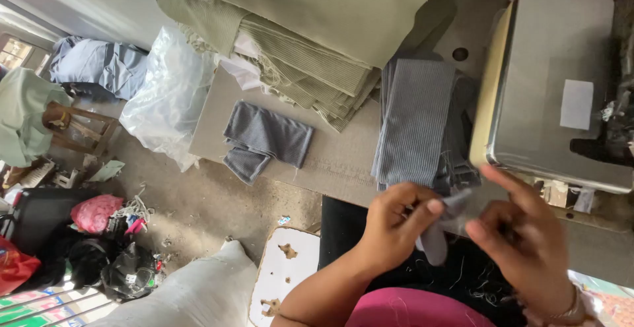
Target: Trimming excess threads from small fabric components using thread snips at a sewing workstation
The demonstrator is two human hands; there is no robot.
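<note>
The left fingers [422, 209] are pinching a small grey strip [441, 229] between thumb and fingertips, just above the lap. The right fingers [512, 188] are lying partly spread, the forefinger reaching out over the strip's upper end; motion blur is hiding whether they are gripping it, so I cannot tell. The left hand [395, 225] and right hand [525, 241] are working close together at the near edge of the surface [343, 159], with the strip hanging between them over dark cloth [462, 274] littered with thread ends.

Just beyond the hands, a stack [416, 122] of long grey ribbed pieces is lying on the surface, touching the base of the sewing machine [561, 83] on the right. Further left, 1 folded grey piece [264, 139] is lying apart from the stack. Behind both, a pile of olive fabric [310, 30] is rising high.

Judging from this, the work is looking early or midway: 1 strip is in hand, not yet under the machine, and a full stack appears left to handle.
</note>
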